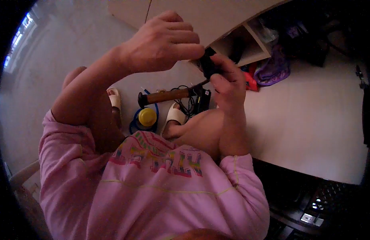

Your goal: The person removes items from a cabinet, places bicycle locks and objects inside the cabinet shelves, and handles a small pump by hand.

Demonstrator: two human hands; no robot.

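Note:
My right hand (229,84) pinches a small dark object (208,66) between thumb and fingers, above the floor. At its upper left is my left hand (165,42), back of the hand up and fingers curled in. The foremost finger of that hand meets the top of the dark object, while its fingertips and anything inside them are hidden. Below the hands, a brown cylinder with a black end (167,96) lies near my feet. Beside it are a yellow round thing (147,117) and a blue hose (131,125).
Black cables (186,105) and a black box (203,101) lie by my sandal (176,115). A pale wooden cabinet with an open compartment (253,45) stands ahead. Purple cloth (275,70) and a red item (251,81) are at its right. Dark furniture (289,196) stands lower right.

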